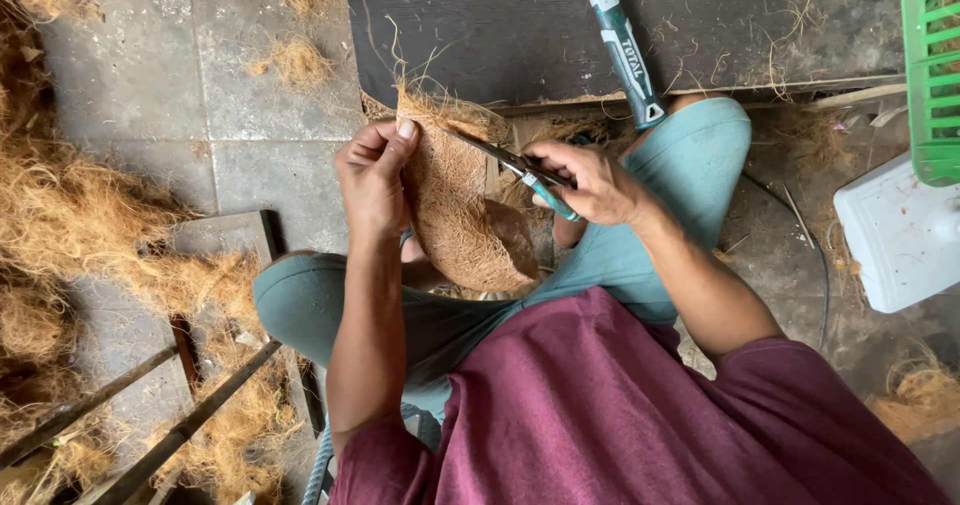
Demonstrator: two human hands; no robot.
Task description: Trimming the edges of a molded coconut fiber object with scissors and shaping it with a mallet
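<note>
- Currently trimming step: left hand (375, 175) is wrapped around the left edge of a coconut husk piece (455, 200), thumb on top, holding it upright between the knees.
- Right hand (585, 180) is clenched on the teal handles of scissors (520, 170); blades point left and meet the husk's upper right rim, right by the frayed fibre tuft.
- Husk sits mid-frame above the lap, fibrous side showing, a smoother brown patch at its lower right.
- Step judged: snipping loose fibre off the rim; looks partway, tuft at the top is still ragged.
- Next move would call for a steady left grip, blades kept along the rim and thumb kept clear of the tips.
- Around: hammer (620, 40) with teal-and-white handle lying on a dark board (480, 25) far side; green plastic crate (935, 65) far right; white plastic container (900, 235) right; loose coir piles (70, 215) left on the concrete floor (150, 75).
</note>
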